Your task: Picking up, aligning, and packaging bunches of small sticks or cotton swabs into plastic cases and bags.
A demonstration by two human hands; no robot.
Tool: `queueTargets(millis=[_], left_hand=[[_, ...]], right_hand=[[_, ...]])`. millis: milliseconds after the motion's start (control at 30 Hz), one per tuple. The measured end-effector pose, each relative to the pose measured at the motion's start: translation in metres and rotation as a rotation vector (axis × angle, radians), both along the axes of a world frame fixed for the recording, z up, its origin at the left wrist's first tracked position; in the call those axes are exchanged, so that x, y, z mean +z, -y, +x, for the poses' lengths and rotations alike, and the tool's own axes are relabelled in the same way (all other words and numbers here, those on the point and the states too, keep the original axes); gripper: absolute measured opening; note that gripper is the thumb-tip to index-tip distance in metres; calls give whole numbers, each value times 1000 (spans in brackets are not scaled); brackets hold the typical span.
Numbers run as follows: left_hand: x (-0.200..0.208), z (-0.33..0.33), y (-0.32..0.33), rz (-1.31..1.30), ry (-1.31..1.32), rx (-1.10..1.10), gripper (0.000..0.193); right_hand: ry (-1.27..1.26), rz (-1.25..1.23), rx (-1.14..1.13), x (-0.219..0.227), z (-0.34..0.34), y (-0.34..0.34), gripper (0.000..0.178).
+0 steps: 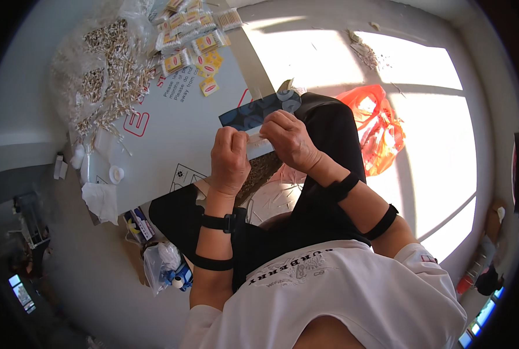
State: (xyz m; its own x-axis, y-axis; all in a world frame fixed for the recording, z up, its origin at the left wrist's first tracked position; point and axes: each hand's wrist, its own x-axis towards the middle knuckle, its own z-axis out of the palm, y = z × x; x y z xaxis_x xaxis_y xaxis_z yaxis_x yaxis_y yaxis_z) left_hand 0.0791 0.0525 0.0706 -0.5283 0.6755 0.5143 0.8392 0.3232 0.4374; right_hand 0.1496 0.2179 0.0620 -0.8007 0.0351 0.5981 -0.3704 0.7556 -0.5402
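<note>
My left hand and my right hand are close together over the near edge of the table, both with fingers pinched. Between them stretches a small whitish, see-through plastic packet, one side in each hand; its contents are too small to make out. Just beyond my fingers lies a dark blue patterned strip. Farther off on the table are several filled packs of cotton swabs with yellow and red labels. Loose yellow cards lie beside those packs.
A big clear bag of loose cotton swabs spills over the table's far left. Near the left edge sit a white roll and a crumpled tissue. An orange-red plastic bag stands on the floor to my right.
</note>
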Motion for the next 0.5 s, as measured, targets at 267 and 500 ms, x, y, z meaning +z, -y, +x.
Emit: queueTargets(millis=[267, 500], left_hand=[[-13, 2, 17, -119, -104, -113, 15], [-43, 22, 23, -150, 85, -86, 21]], right_hand=[[13, 214, 114, -15, 8, -4, 15], [180, 212, 161, -47, 23, 6, 12]])
